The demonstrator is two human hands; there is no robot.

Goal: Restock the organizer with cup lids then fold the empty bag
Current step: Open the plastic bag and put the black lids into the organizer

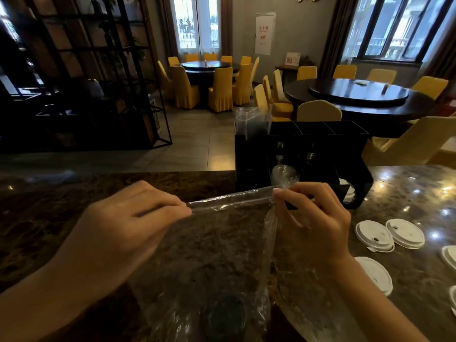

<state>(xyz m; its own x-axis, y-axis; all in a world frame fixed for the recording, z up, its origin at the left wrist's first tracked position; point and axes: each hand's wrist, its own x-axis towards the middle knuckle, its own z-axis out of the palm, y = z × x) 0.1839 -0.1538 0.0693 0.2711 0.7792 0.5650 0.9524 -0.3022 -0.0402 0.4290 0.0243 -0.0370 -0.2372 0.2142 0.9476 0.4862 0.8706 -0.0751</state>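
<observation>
A clear plastic bag [222, 243] hangs over the marble counter [74, 193], stretched by its top edge between both hands. My left hand [133, 218] pinches the left end of that edge. My right hand [313, 218] pinches the right end, just in front of the black organizer [303, 156]. Clear dome lids [285, 175] sit in one of the organizer's front slots, and white lids [348, 192] show in its right slot. A dark round shape shows through the bag's bottom.
Several white cup lids [389, 234] lie loose on the counter to the right of my right hand. A sleeve of clear cups [251, 124] stands in the organizer's back left. Beyond the counter are round tables with yellow chairs [219, 90] and a dark shelf [86, 70].
</observation>
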